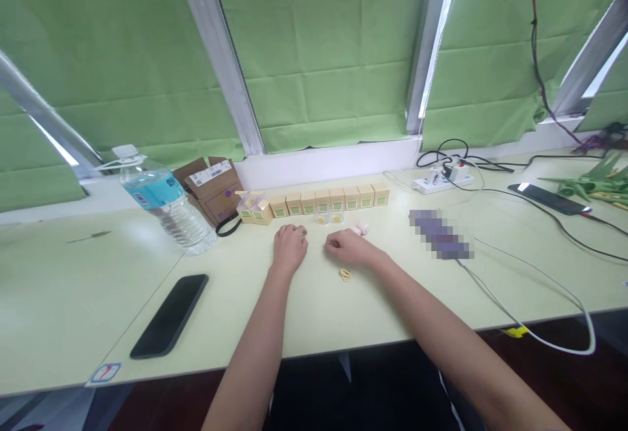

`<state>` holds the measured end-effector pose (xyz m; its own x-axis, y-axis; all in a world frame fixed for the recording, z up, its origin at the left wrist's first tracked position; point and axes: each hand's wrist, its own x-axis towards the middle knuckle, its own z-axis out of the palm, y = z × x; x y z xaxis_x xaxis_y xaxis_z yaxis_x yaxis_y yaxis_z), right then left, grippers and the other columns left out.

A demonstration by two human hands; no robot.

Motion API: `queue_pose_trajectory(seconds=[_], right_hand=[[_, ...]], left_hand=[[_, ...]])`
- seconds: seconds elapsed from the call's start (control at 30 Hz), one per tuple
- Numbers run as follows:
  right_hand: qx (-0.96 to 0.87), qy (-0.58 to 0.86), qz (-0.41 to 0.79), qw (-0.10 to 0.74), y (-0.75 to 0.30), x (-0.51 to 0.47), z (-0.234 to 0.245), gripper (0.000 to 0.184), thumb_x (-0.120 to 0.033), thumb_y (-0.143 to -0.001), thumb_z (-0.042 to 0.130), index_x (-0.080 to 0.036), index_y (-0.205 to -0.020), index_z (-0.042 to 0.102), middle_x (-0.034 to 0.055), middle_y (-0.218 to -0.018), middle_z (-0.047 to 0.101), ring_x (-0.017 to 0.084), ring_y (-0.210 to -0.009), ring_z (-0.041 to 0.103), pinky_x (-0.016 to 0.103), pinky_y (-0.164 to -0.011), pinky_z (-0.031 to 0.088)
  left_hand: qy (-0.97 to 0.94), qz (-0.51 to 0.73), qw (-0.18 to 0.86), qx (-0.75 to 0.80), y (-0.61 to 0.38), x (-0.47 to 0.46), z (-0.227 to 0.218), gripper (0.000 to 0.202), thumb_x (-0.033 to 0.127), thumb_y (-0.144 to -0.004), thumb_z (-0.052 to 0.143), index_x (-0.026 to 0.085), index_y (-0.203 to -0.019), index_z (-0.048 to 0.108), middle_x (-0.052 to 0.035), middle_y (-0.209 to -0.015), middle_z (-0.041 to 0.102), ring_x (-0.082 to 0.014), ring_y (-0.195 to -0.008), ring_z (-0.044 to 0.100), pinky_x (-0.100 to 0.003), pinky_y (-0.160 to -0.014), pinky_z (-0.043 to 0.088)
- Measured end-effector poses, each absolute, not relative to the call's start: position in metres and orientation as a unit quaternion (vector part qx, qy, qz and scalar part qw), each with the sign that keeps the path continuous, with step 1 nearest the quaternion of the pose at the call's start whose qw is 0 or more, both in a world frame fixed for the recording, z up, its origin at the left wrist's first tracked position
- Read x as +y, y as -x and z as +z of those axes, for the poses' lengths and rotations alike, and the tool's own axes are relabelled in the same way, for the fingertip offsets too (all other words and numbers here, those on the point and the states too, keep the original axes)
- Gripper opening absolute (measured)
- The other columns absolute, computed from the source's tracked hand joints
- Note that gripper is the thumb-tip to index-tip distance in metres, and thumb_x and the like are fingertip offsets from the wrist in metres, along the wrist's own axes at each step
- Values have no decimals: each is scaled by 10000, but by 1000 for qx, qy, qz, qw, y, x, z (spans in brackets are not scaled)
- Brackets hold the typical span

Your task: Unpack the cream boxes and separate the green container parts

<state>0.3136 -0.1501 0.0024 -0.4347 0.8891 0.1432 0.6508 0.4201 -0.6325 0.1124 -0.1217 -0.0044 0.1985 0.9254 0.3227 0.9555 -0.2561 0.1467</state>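
Note:
My left hand (290, 248) rests on the table with its fingers curled in; whatever they hold, if anything, is too small to make out. Facing it, my right hand (349, 246) is closed, thumb against bent fingers, and its grip is hidden too. Just behind the right hand lie small pale pink rounded pieces (362, 227), partly covered by it. A yellow looped band (345, 275) lies on the table below that hand. Two small clear cups with yellow marks, a left cup (322, 217) and a right cup (337, 216), stand beyond my hands.
A row of small cream boxes (351, 199) runs behind the cups. Leftward are a brown carton (216, 189), a large water bottle (171, 212) and a black phone (170, 316). To the right lie a power strip (436, 184), a pixelated object (440, 235), cables and another phone (548, 199).

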Motion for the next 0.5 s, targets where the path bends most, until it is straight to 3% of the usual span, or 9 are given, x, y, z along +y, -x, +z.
queue_pose_trajectory(seconds=[0.3, 0.5], right_hand=[[-813, 469, 247, 240, -313, -149, 4, 183, -232, -882, 554, -165, -766, 679, 12, -729, 669, 111, -642, 520, 238, -580, 297], [-810, 479, 248, 232, -314, -150, 4, 176, -255, -893, 560, -178, -808, 694, 16, -763, 692, 118, -653, 535, 240, -578, 304]], left_hand=[[726, -209, 38, -654, -103, -96, 23, 293, 256, -904, 469, 190, -1132, 641, -139, -1202, 659, -324, -1190, 570, -448, -1011, 450], [712, -163, 16, -683, -91, -46, 57, 536, 264, -865, 536, 191, -1386, 437, -189, -1393, 533, -355, -1248, 562, -461, -983, 475]])
